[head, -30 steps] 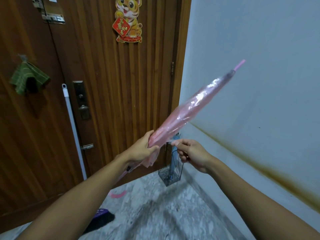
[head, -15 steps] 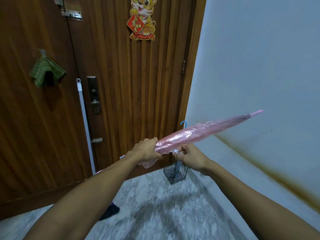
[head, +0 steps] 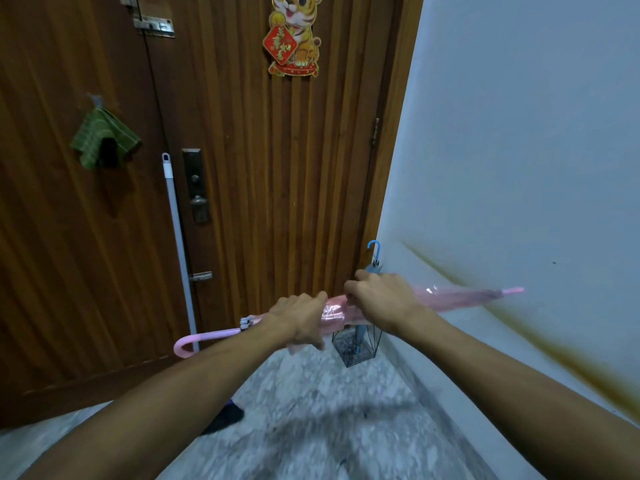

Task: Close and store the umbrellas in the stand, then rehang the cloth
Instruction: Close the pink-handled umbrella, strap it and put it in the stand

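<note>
Head view: you held the closed pink umbrella (head: pixel 457 296) almost level across the middle of the frame, its curved handle at the left, in front of the wooden door (head: pixel 242 168), and its tip at the right, against the pale wall (head: pixel 519 133). Your left hand (head: pixel 299 320) was curled around the bunched canopy close to the handle end, gripping it from above. Your right hand (head: pixel 382 299) was just beside it, to the right, its fingers curled down onto the folded canopy and holding it; the fingertips themselves were hidden behind the plastic. The wire umbrella stand (head: pixel 356 344) stood on the speckled floor (head: pixel 329 427) in the corner where door and wall met, directly behind and below your hands. A blue umbrella (head: pixel 374 251) was upright in the stand, its hooked handle showing above your right hand. The green cloth (head: pixel 104 136) hung on a hook on the door panel at the upper left, well apart from the umbrella. A white pole (head: pixel 176 237) leaned upright against the door beside the lock plate (head: pixel 195 185). A tiger decoration (head: pixel 294 32) was fixed high on the door. A dark object (head: pixel 225 417), partly hidden by your left forearm, lay on the floor.
</note>
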